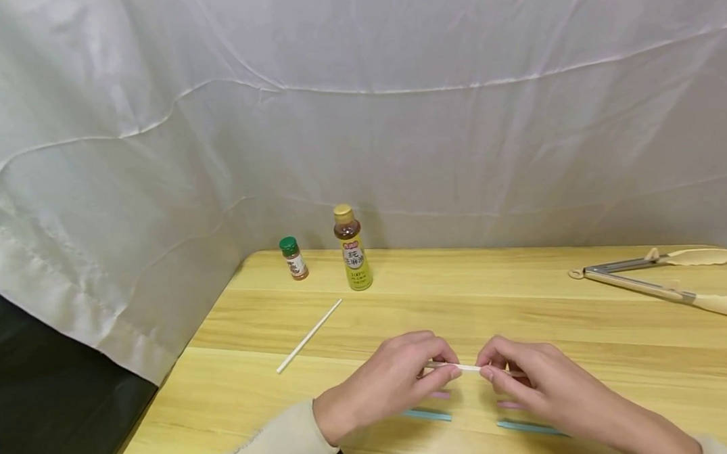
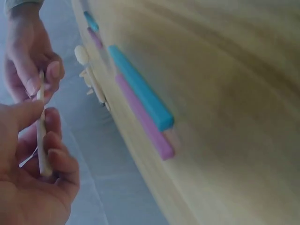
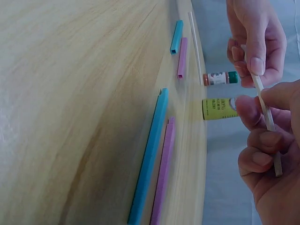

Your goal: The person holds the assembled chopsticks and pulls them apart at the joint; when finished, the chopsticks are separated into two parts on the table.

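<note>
pale stick (image 1: 469,367) is held just above the table (image 1: 587,325), spanning the gap between left hand (image 1: 394,373) and right hand (image 1: 534,375); each pinches it between thumb and curled fingers. whether it is unbroken under the grip: cannot tell. risk, judged: uneven bending force could splinter it; a loose pinch could drop it onto the blue pieces (image 1: 429,415) and pink pieces (image 1: 511,405) nearby, shifting them. containers: yellow-labelled bottle (image 1: 353,251) upright, capped in gold, dark liquid (image 1: 347,230) showing near the neck; small jar (image 1: 294,258) upright, capped in green, reddish contents, fill height unreadable.
</note>
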{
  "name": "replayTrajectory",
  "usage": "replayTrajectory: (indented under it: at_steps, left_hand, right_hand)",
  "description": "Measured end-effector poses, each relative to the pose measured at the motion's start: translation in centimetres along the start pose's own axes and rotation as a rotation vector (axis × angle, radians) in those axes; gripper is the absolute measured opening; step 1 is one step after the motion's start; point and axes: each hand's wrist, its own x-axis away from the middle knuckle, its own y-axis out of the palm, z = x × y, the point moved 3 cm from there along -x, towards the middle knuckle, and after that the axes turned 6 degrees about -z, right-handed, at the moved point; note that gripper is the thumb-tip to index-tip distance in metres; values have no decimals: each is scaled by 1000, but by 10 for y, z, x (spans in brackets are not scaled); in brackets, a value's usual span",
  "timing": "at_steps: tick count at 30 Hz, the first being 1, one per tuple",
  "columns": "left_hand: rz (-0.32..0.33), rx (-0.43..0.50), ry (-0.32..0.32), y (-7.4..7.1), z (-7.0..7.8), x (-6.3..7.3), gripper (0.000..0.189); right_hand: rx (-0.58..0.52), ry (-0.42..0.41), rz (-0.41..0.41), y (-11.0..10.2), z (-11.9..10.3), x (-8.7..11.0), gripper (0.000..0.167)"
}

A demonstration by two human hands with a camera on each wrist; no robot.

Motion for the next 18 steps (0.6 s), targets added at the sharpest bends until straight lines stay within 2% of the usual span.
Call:
replayTrajectory:
  at_steps: [2, 5, 11, 14, 18]
  left_hand:
    - [13, 0, -9, 2, 0, 0, 19]
    - [24, 9, -17, 3, 1, 1, 18]
    - [25, 23, 10, 4, 2, 1, 16]
    - [28, 24, 27, 3, 3, 0, 15]
    - [26, 24, 45, 2, 5, -1, 13]
  right_hand:
    - [-29, 22, -12, 0, 1, 0, 10]
    - [13, 9, 12, -1, 1, 0, 11]
    - [205, -90, 139, -4, -1, 2, 17]
    - [259, -139, 183, -4, -1, 3, 23]
    - [297, -184, 200, -5, -3, 3, 28]
